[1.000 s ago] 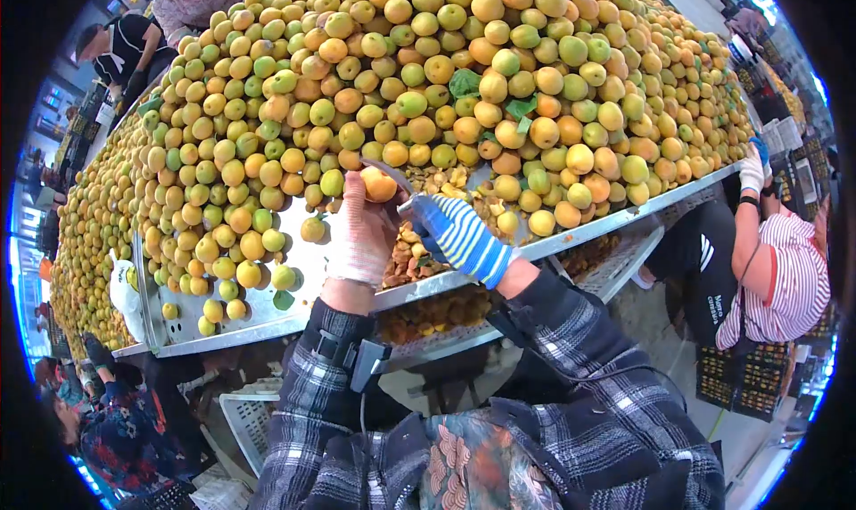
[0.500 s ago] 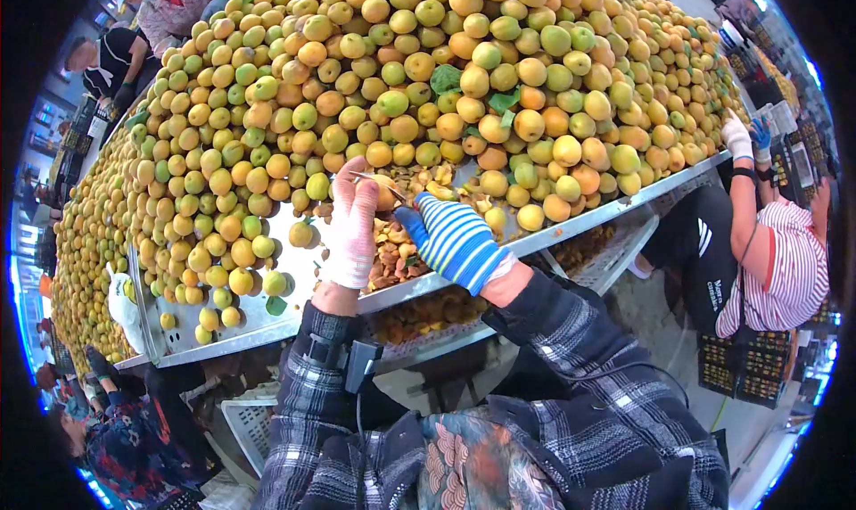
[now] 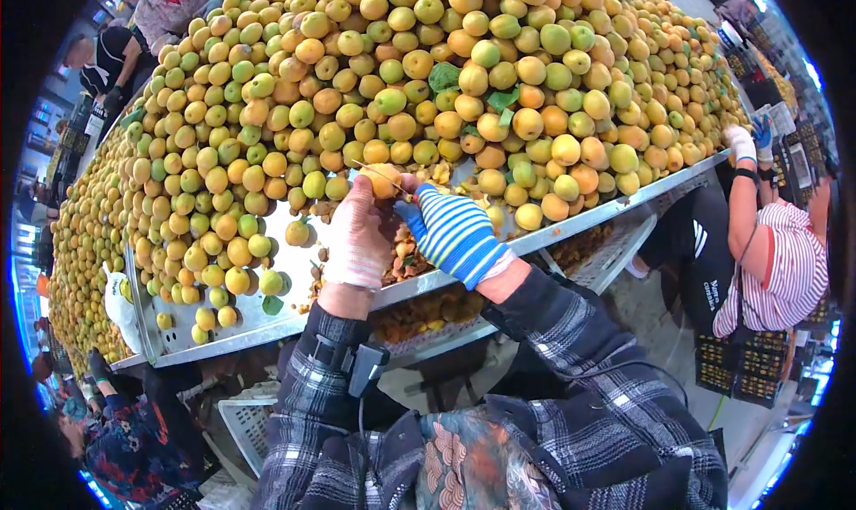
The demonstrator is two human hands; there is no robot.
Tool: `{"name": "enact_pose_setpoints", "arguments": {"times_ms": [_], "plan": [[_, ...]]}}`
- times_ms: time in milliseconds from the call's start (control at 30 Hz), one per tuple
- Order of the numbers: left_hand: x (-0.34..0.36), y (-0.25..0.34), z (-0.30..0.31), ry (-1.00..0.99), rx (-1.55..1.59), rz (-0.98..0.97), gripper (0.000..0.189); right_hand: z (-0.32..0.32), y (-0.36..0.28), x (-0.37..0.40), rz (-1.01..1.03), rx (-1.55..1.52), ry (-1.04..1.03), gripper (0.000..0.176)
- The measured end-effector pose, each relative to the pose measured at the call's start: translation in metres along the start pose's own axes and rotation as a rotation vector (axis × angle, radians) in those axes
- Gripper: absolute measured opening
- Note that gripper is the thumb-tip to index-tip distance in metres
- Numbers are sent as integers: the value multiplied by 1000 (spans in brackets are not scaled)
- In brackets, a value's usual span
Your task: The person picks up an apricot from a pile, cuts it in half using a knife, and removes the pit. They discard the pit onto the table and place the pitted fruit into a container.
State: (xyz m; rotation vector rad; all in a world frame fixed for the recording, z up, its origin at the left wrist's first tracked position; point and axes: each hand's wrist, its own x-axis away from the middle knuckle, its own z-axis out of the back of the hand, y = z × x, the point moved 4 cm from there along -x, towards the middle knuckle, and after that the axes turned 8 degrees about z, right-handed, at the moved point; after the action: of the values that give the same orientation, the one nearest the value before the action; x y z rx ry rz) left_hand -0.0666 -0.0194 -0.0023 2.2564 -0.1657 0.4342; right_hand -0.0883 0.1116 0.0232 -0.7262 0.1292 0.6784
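Note:
My left hand [image 3: 354, 242], in a pale pinkish-white glove, grips a yellow-orange apricot [image 3: 384, 181] between thumb and fingers. Beside it, my right hand [image 3: 459, 234] wears a blue, white and yellow striped glove. Its fingers are closed on a thin knife-like tool [image 3: 365, 166], whose narrow length crosses the apricot; its handle is hidden in the glove. Both hands are close together over the metal table edge [image 3: 428, 285]. Cut pieces and peel-like scraps [image 3: 437, 173] lie just beyond and beneath them.
A large heap of apricots [image 3: 357, 91], with some green leaves [image 3: 444, 77], covers the table. Below the edge stands a crate [image 3: 615, 274] of scraps. A white bag [image 3: 120, 309] lies at left. At right, a person in a striped shirt [image 3: 794, 260] works near dark trays [image 3: 744, 363].
My left hand has moved slightly right and turned, bringing the apricot higher into view with the thin tool across it. My right hand stays nearly in place.

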Motion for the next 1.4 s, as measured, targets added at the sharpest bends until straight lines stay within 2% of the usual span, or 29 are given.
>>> {"name": "enact_pose_setpoints", "arguments": {"times_ms": [33,67,133,200,267,300,367,400,433,467,533,600,633,700,800,833,933,1000,1133,1200,1267,1333,1367,1400], "plan": [[-1,4,3,47,-112,-98,49,1,-2,-1,7,-12,8,35],[0,5,6,47,-111,-98,49,3,-4,-2,8,-11,8,35],[10,20,-4,76,-501,-298,44,1,-3,-5,-62,38,-145,38],[11,18,-7,94,-544,-345,43,0,-3,-4,-55,27,-126,39],[14,17,-11,94,-474,-399,49,1,-1,-2,-44,-2,-97,32],[12,17,-7,96,-473,-400,49,4,-2,0,-3,1,-40,32],[-1,3,3,-93,36,14,57,3,-1,0,-16,33,-48,32],[-1,3,-2,-94,38,13,57,4,0,0,-32,64,-55,32],[-1,-3,-4,-18,79,77,59,10,-4,0,38,15,38,35],[1,-7,-5,61,122,141,62,9,-3,0,40,16,33,35],[5,0,-8,5,35,112,63,4,2,1,-8,82,-29,30],[4,13,-8,-114,-254,-48,57,1,1,1,-36,113,-89,28],[4,10,-12,-114,-254,-47,57,-1,1,0,-63,146,-148,27],[9,13,-19,10,-255,-295,53,0,-1,-1,-55,148,-142,27],[8,12,-16,29,-166,-287,53,2,-4,-3,-30,126,-122,28],[8,12,-15,31,-166,-286,53,-2,-3,-3,-72,66,-188,33],[8,13,-11,130,-332,-219,53,-9,-2,0,-136,-9,-262,37],[9,14,-13,81,-264,-235,42,-12,0,3,-121,-144,-200,38],[10,14,-17,26,-262,-257,43,-23,10,7,-105,-326,-168,37],[7,12,-17,-14,-219,-241,40,-19,3,8,177,-301,-86,37],[7,11,-17,-38,-208,-209,39,-15,0,9,203,-274,-89,35],[4,8,-18,-63,-197,-179,39,-12,0,8,53,-111,-157,34],[-1,4,-16,-78,-149,-173,41,-8,1,8,-92,-105,-138,36],[-2,3,-16,-92,-101,-167,45,-3,-1,6,-92,-105,-137,36]]}}
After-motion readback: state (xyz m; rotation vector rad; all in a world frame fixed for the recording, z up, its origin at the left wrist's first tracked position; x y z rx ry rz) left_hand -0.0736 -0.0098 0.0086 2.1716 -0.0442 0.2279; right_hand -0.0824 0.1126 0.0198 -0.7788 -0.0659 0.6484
